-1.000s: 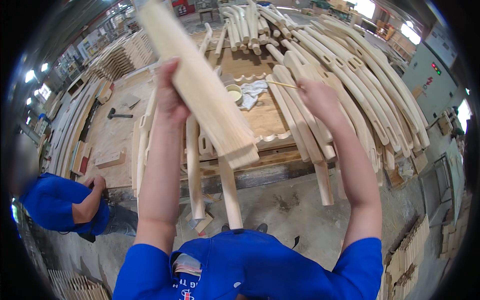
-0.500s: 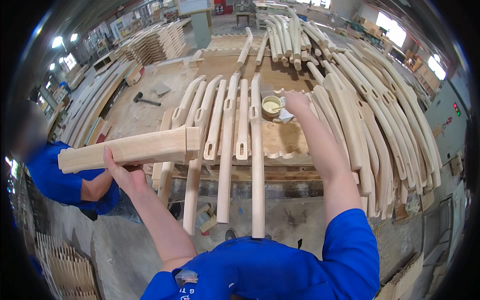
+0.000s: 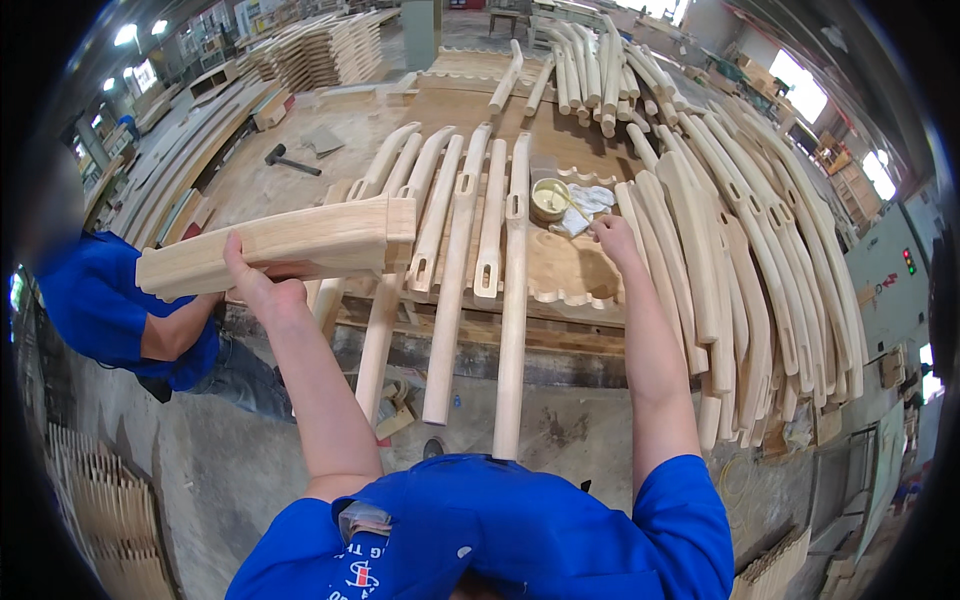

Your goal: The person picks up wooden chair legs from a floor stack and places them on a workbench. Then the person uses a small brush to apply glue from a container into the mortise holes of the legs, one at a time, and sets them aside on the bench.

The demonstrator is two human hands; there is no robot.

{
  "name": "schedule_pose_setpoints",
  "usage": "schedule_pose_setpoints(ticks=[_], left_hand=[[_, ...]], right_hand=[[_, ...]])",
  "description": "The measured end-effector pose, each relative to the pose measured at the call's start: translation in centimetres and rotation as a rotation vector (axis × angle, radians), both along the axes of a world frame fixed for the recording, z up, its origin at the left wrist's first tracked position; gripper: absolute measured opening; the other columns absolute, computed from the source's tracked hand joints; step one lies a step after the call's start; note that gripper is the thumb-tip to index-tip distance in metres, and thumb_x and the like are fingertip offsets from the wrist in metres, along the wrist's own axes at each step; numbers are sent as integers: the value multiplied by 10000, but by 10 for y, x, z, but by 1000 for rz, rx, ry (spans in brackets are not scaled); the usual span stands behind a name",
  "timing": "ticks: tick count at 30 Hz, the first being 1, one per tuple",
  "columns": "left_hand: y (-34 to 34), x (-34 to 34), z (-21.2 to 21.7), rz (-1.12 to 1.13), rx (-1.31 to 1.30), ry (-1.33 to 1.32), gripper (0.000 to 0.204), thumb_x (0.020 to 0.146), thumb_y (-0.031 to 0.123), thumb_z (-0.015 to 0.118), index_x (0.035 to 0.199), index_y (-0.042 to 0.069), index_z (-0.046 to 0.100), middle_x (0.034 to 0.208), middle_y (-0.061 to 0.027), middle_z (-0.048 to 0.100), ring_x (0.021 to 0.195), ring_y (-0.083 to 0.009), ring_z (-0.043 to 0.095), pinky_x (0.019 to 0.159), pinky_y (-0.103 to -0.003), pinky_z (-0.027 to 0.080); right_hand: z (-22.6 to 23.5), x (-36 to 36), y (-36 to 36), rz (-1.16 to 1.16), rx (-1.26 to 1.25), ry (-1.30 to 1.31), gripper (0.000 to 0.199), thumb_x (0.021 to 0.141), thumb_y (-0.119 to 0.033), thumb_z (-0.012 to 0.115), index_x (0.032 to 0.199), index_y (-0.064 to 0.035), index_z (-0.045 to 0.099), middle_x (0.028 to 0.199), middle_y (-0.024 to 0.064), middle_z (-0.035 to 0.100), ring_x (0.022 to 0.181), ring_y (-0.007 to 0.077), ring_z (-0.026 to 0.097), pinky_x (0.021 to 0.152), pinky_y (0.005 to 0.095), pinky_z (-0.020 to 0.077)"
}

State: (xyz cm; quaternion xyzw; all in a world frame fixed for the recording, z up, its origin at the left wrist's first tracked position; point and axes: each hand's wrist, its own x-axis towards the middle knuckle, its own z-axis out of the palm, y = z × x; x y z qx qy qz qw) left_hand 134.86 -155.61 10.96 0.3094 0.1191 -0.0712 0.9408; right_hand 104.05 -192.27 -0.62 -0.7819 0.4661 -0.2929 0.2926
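Observation:
My left hand [image 3: 268,292] is closed around a thick, slightly curved wooden piece [image 3: 300,238] with a stepped right end, held up over the left part of the bench. On the bench in front of me stands a small round pot [image 3: 549,200] of pale, creamy stuff. A thin stick [image 3: 580,210] slants out of it toward my right hand [image 3: 614,240], whose fingers are closed at its near end. Whether the stick has a brush tip is hidden. A crumpled white cloth [image 3: 590,205] lies beside the pot.
Several slotted wooden legs [image 3: 512,300] lie side by side, jutting over the bench's near edge. More curved pieces [image 3: 760,240] are heaped at the right and far end. A black mallet [image 3: 291,160] rests at the left. A person in blue [image 3: 130,310] stands close on my left.
My right hand has come back toward me and away from the pot, uncovering more of the cloth. The wooden piece in my left hand has risen slightly in view. The view has shifted too.

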Motion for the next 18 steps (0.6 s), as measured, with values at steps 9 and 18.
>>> schedule_pose_setpoints(ticks=[9, 18], left_hand=[[-15, -17, 3, -18, 89, -56, 1053, 650, 284, 787, 1388, 164, 46, 1244, -140, 435, 1076, -268, 513, 887, -466, 478], [-24, -15, 0, 26, 80, -82, 1268, 649, 262, 791, 1426, 170, -207, 1319, -158, 399, 1124, -285, 487, 960, -474, 423]], right_hand=[[-7, 19, 7, -128, -123, 209, 196, 820, -211, 588, 858, -28, 644, 749, 100, 646, 680, 207, 606, 682, 326, 480], [87, 26, 92, 532, -81, -189, 200, 890, -194, 536, 960, -25, 617, 767, 103, 616, 717, 195, 572, 639, 320, 433]])
